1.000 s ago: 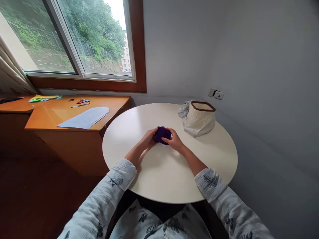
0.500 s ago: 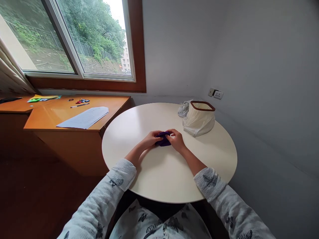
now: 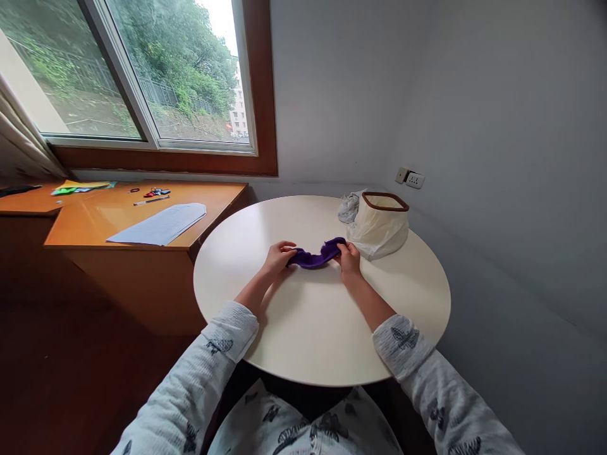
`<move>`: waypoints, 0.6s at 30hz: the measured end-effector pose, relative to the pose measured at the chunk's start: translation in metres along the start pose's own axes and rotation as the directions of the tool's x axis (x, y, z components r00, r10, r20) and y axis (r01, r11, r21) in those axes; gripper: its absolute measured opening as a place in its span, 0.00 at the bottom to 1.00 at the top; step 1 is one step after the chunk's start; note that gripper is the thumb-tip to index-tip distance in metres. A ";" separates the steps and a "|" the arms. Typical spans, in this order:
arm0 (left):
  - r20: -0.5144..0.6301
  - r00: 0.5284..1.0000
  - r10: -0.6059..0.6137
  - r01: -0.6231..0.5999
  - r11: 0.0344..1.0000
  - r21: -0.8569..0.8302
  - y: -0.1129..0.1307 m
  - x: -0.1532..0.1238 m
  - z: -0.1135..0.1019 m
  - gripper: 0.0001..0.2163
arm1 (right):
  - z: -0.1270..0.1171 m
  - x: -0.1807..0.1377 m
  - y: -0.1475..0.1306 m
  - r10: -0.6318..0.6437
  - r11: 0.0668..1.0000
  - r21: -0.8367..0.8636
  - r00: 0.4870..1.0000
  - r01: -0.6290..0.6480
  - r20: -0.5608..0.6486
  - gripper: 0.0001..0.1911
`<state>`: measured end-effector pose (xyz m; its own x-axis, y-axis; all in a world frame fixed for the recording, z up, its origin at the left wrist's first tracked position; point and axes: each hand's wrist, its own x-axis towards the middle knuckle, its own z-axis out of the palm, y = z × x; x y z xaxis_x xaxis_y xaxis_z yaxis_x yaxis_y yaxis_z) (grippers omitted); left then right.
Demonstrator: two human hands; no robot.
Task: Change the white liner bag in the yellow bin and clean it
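A long strip of purple cloth (image 3: 313, 260) is held between my two hands over the white round table (image 3: 308, 328). My left hand (image 3: 279, 258) pinches its left end between thumb and fingers. At the other end, my right hand (image 3: 349, 258) grips the cloth, and a bunched part of it stands up there. The middle of the strip sags in a shallow curve near the tabletop; whether it touches the table I cannot tell. What exact kind of cloth item it is does not show.
Behind my right hand stands a bin with a brown rim (image 3: 385, 202) and a pale plastic liner, beside a crumpled grey bag (image 3: 349, 207). On the wooden desk (image 3: 95, 227) at left lie paper sheets (image 3: 161, 224), a pen (image 3: 152, 200) and small items.
My hands have moved apart. The purple cloth, bunched up between them before, is now stretched out into a long strip, with my right hand farther right.
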<state>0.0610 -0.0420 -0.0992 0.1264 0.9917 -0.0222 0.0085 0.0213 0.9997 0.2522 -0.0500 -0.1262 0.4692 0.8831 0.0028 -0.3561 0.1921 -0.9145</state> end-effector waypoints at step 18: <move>-0.294 0.931 0.219 -0.122 0.942 0.314 -0.018 0.031 -0.029 0.07 | -0.013 0.021 0.007 -0.054 0.998 -0.041 0.985 0.048 -0.166 0.18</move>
<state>0.0356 -0.0084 -0.1175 -0.1721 0.9647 0.1996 0.3036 -0.1408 0.9423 0.2702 -0.0353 -0.1380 0.6158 0.7878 -0.0147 -0.2994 0.2167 -0.9292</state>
